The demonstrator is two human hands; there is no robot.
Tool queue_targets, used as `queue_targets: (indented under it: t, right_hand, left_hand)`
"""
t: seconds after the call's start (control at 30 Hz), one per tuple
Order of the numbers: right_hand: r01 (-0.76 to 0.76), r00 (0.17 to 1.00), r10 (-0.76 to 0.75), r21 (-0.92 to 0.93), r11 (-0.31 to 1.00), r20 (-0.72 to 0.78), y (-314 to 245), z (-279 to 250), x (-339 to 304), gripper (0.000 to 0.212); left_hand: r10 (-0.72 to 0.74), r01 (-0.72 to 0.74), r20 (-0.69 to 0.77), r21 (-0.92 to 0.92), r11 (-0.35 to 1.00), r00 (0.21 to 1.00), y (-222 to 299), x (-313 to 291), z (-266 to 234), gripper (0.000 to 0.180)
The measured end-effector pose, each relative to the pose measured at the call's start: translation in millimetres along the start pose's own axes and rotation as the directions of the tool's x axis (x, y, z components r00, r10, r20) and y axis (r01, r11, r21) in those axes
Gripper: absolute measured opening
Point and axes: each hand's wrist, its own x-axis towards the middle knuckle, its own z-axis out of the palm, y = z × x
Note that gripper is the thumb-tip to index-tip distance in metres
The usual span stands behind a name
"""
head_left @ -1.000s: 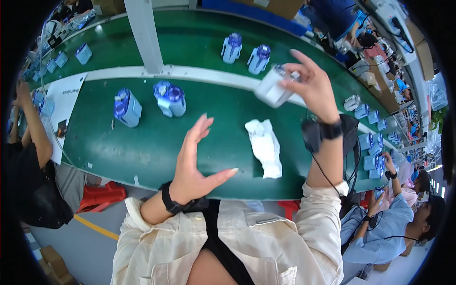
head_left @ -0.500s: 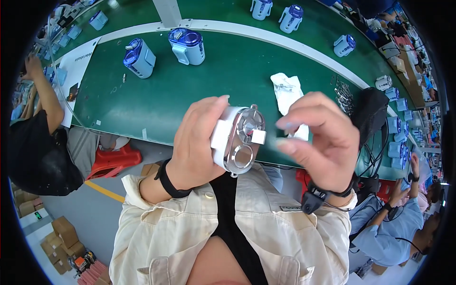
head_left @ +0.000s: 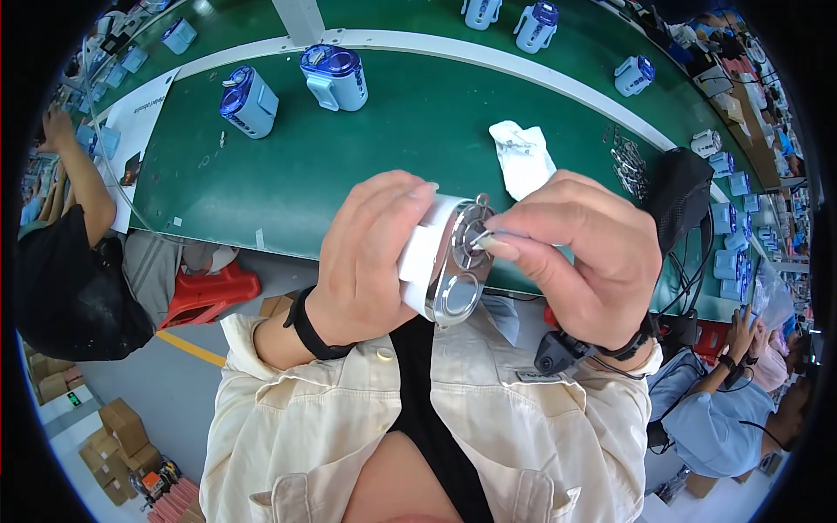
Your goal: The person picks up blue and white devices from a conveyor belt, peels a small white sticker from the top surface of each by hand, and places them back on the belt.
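My left hand (head_left: 370, 253) is wrapped round a white canister-like device (head_left: 424, 253) with a shiny chrome top (head_left: 459, 301), tilted so the top faces right. That top carries two round parts, and a small metal loop sticks out at its far end. With thumb and forefinger, my right hand (head_left: 593, 253) pinches a small pale tab (head_left: 482, 239) at the upper round part. The fingertips partly cover the tab, so I cannot tell how it is attached.
On the green table (head_left: 349, 174) stand light-blue devices with dark-blue tops, including one left device (head_left: 249, 103) and its neighbour (head_left: 336, 78). A crumpled white cloth or tissue (head_left: 521, 159), small metal parts (head_left: 629, 166) and a black mesh bag (head_left: 682, 200) lie to the right. Co-workers sit at both sides.
My right thumb and forefinger, apart from the device before, have moved left and closed on the pale tab. The device has shifted slightly right in my left hand.
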Motion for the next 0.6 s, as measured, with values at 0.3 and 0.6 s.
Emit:
queue_targets:
  t: [0.3, 0.6]
  right_hand:
    - [0.181, 0.972, -0.214, -0.282, 0.942, -0.093, -1.7, 13.1, -6.2, 0.025]
    - [0.3, 0.946, -0.323, -0.431, 0.851, 0.021, 1.9, 10.2, -8.8, 0.041]
  left_hand:
    - [0.027, -0.026, -0.019, 0.058, 0.998, 0.999, -2.3, -1.8, 2.6, 0.066]
    - [0.057, -0.055, -0.022, 0.085, 0.995, 0.998, -3.2, -1.2, 2.1, 0.065]
